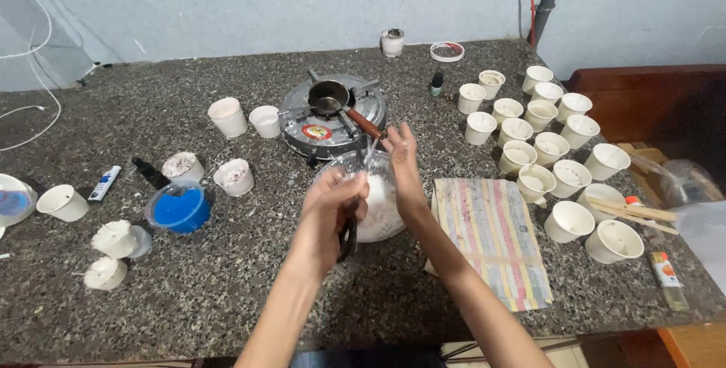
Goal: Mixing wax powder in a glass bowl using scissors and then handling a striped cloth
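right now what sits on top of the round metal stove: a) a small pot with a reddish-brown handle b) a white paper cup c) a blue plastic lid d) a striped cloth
a: a small pot with a reddish-brown handle rests on the round metal stove, behind the clear bowl that both hands are at.

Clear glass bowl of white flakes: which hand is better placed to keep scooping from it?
Probably the left hand: it grips the utensil over the clear glass bowl, while the right hand steadies the rim.

Clear bowl (378,213) of white flakes, upright, before the stove
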